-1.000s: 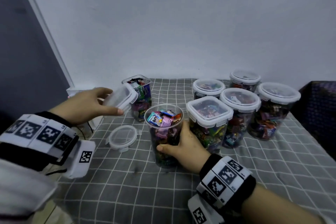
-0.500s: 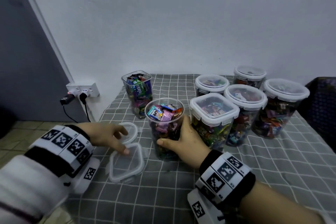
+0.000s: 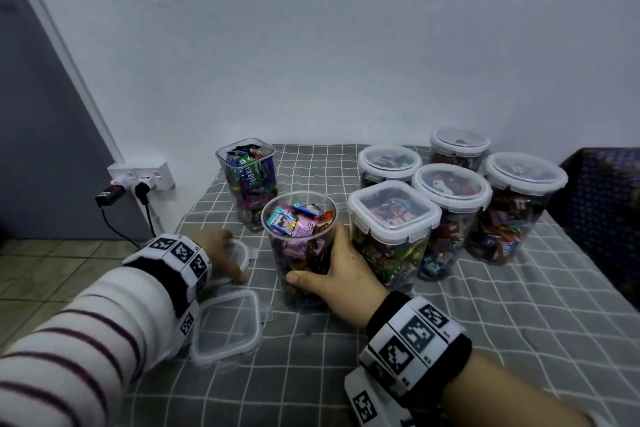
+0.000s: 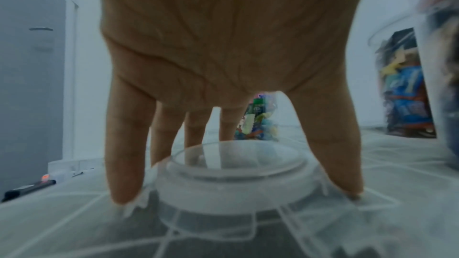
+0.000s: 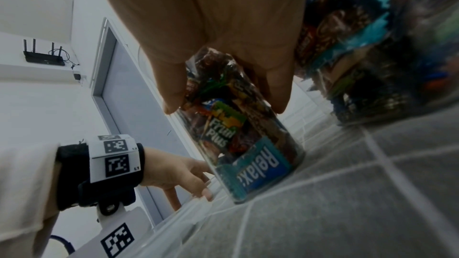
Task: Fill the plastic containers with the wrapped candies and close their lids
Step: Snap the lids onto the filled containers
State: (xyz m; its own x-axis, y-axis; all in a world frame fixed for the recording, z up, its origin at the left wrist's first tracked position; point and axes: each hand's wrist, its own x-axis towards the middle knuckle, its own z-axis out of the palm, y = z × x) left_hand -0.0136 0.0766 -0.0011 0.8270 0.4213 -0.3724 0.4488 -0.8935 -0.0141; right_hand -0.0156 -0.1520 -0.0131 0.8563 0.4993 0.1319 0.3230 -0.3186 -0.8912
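Right hand (image 3: 341,274) wrapped around open round container (image 3: 300,253) of candies; left hand (image 3: 216,253) fingers spread, straddling round lid (image 4: 233,176) near cloth's left edge; square lid (image 3: 228,329) nearer front.

Left hand (image 4: 223,46) spread over a round clear lid (image 4: 233,172), fingertips (image 4: 124,191) down on the checked cloth (image 4: 74,227) on both sides of it. Behind, jars of candy (image 4: 258,123). Far left, a plug with a red light (image 4: 44,177).
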